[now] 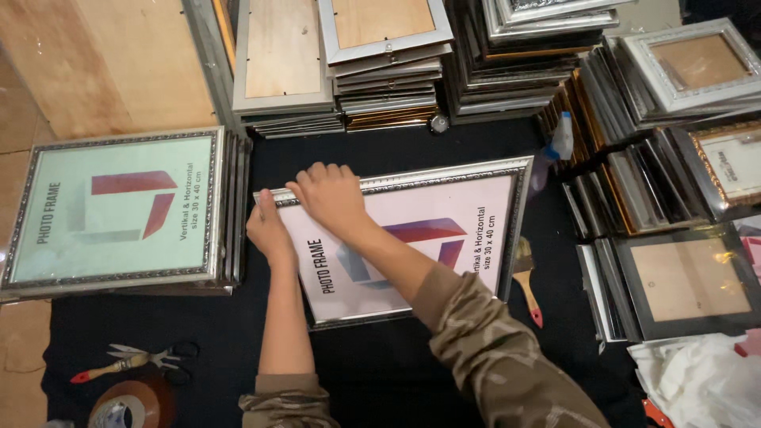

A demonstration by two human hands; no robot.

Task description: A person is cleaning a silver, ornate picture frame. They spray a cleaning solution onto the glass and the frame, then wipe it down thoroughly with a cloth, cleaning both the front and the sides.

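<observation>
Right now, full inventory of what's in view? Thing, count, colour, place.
silver photo frame: one, silver moulding with pale pink insert, centre of the black mat, under both hands
frame stack at left: one pile, silver, top one with a pale green insert, left of the mat
frame stacks along the top: several piles, silver and some gold, wooden backs up, far edge
frame stacks at right: several piles, silver, black and gold, right side
paintbrush: one, wooden handle with red tip, right of the centre frame
second paintbrush: one, red-tipped handle, lower left
scissors: one pair, black handles, beside that brush
tape roll: one, brown, bottom left
black mat: one, under the work
left hand: on the frame's near-left top corner
right hand: on the frame's top edge
</observation>
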